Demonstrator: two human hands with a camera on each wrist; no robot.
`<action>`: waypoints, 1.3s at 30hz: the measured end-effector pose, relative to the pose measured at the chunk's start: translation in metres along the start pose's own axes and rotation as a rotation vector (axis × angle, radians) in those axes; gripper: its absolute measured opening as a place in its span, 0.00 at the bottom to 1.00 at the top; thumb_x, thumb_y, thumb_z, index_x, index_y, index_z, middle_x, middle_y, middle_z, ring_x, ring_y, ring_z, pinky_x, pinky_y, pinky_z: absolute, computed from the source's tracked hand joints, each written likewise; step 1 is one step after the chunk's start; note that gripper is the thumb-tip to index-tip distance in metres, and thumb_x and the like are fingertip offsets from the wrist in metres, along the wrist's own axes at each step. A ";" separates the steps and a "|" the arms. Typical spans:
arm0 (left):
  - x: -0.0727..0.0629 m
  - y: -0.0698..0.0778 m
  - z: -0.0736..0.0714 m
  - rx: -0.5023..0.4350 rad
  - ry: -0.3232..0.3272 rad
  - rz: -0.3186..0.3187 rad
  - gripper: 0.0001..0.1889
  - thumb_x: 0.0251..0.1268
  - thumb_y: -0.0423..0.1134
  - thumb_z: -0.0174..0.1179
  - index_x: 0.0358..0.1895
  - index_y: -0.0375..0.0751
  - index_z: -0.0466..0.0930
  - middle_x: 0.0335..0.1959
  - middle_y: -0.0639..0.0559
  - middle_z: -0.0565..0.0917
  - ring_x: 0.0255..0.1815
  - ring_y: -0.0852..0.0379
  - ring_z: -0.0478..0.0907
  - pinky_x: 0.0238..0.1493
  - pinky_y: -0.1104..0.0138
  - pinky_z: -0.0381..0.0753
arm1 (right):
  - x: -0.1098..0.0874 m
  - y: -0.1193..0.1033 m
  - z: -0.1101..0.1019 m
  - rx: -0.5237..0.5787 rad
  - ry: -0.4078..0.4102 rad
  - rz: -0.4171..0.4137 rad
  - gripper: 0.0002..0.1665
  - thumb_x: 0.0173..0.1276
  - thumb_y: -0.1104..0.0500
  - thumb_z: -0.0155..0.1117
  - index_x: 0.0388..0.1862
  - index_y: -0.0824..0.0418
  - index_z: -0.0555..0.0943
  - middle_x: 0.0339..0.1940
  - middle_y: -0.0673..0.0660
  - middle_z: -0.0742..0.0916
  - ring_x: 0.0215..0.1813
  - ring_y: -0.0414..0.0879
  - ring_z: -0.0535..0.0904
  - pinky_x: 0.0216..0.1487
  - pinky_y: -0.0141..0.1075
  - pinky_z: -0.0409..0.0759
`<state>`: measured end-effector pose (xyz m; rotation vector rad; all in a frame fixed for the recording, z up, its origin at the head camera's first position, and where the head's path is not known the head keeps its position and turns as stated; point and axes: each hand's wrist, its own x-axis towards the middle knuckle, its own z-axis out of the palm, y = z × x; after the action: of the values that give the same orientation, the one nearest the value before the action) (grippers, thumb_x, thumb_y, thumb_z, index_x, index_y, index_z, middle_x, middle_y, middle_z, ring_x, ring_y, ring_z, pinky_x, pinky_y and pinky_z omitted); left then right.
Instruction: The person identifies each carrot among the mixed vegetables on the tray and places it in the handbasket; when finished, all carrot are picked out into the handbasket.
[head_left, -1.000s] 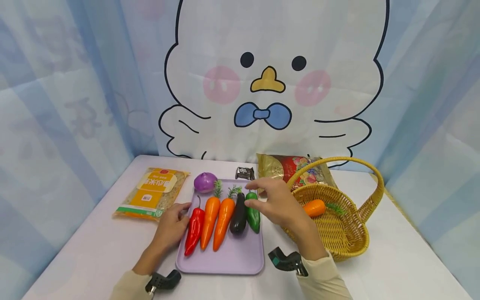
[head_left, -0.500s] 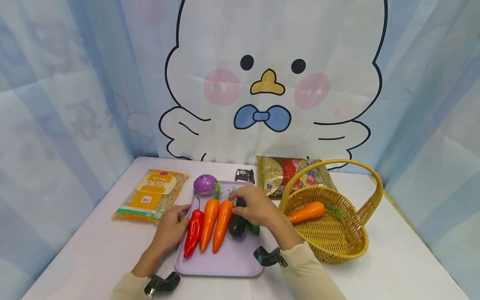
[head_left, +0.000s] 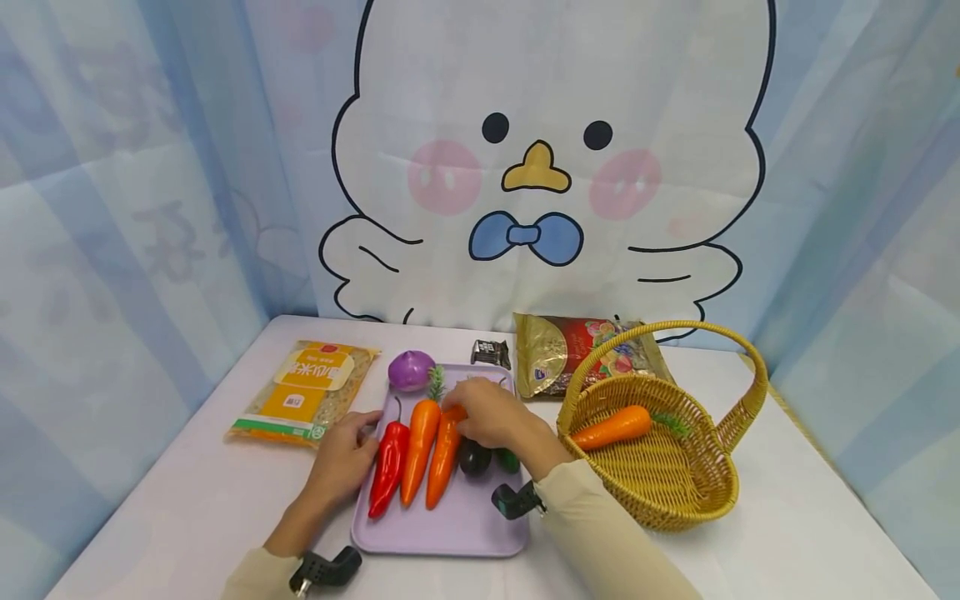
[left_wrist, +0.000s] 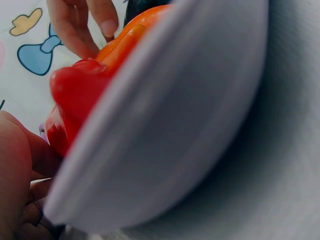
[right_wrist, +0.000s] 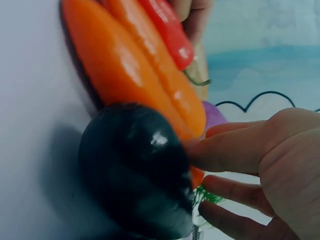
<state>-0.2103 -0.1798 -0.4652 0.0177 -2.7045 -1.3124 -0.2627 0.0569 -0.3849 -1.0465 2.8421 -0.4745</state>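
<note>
Here is the right carrot (head_left: 443,465) lying on the lilac tray (head_left: 480,533), just left of the tray's middle, and the right hand (head_left: 491,412) has thumb and fingers bent round its crown; that grip looks clamped on it, though how firmly I cannot tell. Danger spots, as I judge it: the glossy skin could slide out of a shallow hold, and with the eggplant (head_left: 474,460) packed against it on the tray, a stray fingertip might drag or roll that as well. The carrot's long axis runs along the tray's length, slightly slanted, its tip towards the tray's near edge and a little left, the crown towards the far edge. Left of it on the tray, the left carrot (head_left: 420,450) and the red pepper (head_left: 390,467); over by the tray's right side, the green pepper (head_left: 508,460). The left hand (head_left: 345,454) sits at the tray's left rim, fingers bent, and whether it pinches there I cannot tell. Purple onion (head_left: 410,371) at the tray's far left corner; wicker basket (head_left: 663,507) to the tray's right, another carrot (head_left: 615,427) inside.
</note>
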 end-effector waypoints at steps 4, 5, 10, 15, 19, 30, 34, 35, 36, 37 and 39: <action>0.000 -0.001 0.000 0.003 0.005 0.013 0.23 0.66 0.29 0.54 0.64 0.34 0.79 0.39 0.46 0.78 0.32 0.53 0.71 0.29 0.68 0.72 | 0.004 0.002 0.003 -0.055 -0.023 -0.044 0.16 0.63 0.62 0.72 0.50 0.58 0.89 0.49 0.53 0.89 0.54 0.50 0.82 0.62 0.42 0.76; 0.000 -0.001 0.001 0.002 0.006 0.014 0.23 0.66 0.29 0.54 0.64 0.34 0.79 0.38 0.46 0.78 0.32 0.53 0.71 0.29 0.68 0.72 | 0.005 0.003 0.003 -0.066 -0.027 -0.053 0.15 0.63 0.62 0.72 0.50 0.58 0.89 0.49 0.53 0.89 0.54 0.50 0.82 0.62 0.42 0.76; 0.000 -0.002 0.002 -0.004 0.003 0.004 0.23 0.67 0.30 0.54 0.65 0.36 0.78 0.39 0.46 0.79 0.31 0.53 0.72 0.28 0.68 0.73 | 0.009 0.002 0.004 -0.129 -0.054 -0.098 0.15 0.63 0.60 0.72 0.50 0.56 0.90 0.51 0.52 0.88 0.55 0.50 0.81 0.62 0.42 0.75; 0.000 -0.001 0.003 -0.001 0.004 0.010 0.23 0.67 0.30 0.54 0.65 0.36 0.78 0.42 0.45 0.80 0.33 0.53 0.72 0.30 0.68 0.74 | 0.012 0.002 0.005 -0.149 -0.071 -0.117 0.15 0.63 0.62 0.73 0.49 0.56 0.90 0.50 0.52 0.88 0.54 0.50 0.82 0.64 0.42 0.74; 0.000 -0.001 0.003 0.006 0.005 0.019 0.23 0.67 0.30 0.54 0.65 0.35 0.78 0.43 0.44 0.80 0.34 0.53 0.72 0.31 0.68 0.74 | 0.015 0.002 0.007 -0.158 -0.066 -0.131 0.13 0.62 0.63 0.72 0.46 0.56 0.90 0.46 0.51 0.89 0.51 0.49 0.83 0.63 0.42 0.75; 0.000 -0.001 0.000 -0.005 -0.003 -0.003 0.23 0.68 0.30 0.54 0.66 0.35 0.77 0.44 0.44 0.79 0.33 0.53 0.72 0.30 0.67 0.74 | 0.018 -0.011 0.007 -0.172 -0.100 -0.047 0.17 0.61 0.65 0.69 0.48 0.55 0.90 0.46 0.50 0.89 0.52 0.48 0.82 0.61 0.41 0.77; 0.000 -0.002 0.000 -0.013 0.005 0.013 0.23 0.66 0.28 0.53 0.65 0.34 0.78 0.44 0.43 0.80 0.32 0.53 0.71 0.30 0.67 0.72 | 0.015 -0.014 0.007 -0.172 -0.115 -0.023 0.20 0.59 0.66 0.67 0.51 0.55 0.89 0.49 0.50 0.88 0.55 0.48 0.80 0.62 0.41 0.76; 0.000 -0.002 0.000 -0.014 0.009 0.019 0.23 0.65 0.28 0.53 0.64 0.34 0.78 0.44 0.43 0.80 0.33 0.53 0.71 0.31 0.67 0.72 | 0.015 -0.014 0.007 -0.175 -0.115 -0.021 0.20 0.59 0.66 0.68 0.51 0.54 0.89 0.50 0.50 0.88 0.56 0.48 0.80 0.62 0.41 0.76; 0.000 -0.002 0.000 -0.014 0.011 0.022 0.23 0.65 0.28 0.53 0.64 0.34 0.78 0.45 0.43 0.80 0.33 0.53 0.71 0.31 0.67 0.72 | 0.014 -0.014 0.007 -0.182 -0.115 -0.025 0.21 0.59 0.65 0.68 0.52 0.54 0.89 0.50 0.50 0.88 0.56 0.48 0.79 0.62 0.41 0.76; 0.000 -0.003 0.001 -0.012 0.013 0.025 0.23 0.65 0.28 0.53 0.64 0.34 0.79 0.45 0.43 0.80 0.33 0.53 0.71 0.31 0.66 0.72 | 0.014 -0.014 0.007 -0.184 -0.117 -0.028 0.21 0.59 0.65 0.68 0.52 0.54 0.89 0.50 0.50 0.88 0.55 0.48 0.79 0.62 0.41 0.76; 0.000 -0.003 0.001 -0.010 0.015 0.024 0.23 0.66 0.29 0.54 0.64 0.34 0.79 0.46 0.43 0.81 0.34 0.53 0.71 0.32 0.66 0.72 | 0.014 -0.013 0.008 -0.198 -0.122 -0.037 0.21 0.58 0.65 0.69 0.52 0.54 0.88 0.49 0.50 0.88 0.54 0.48 0.79 0.59 0.41 0.77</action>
<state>-0.2107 -0.1812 -0.4679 -0.0062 -2.6767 -1.3133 -0.2638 0.0364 -0.3874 -1.1190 2.8086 -0.1272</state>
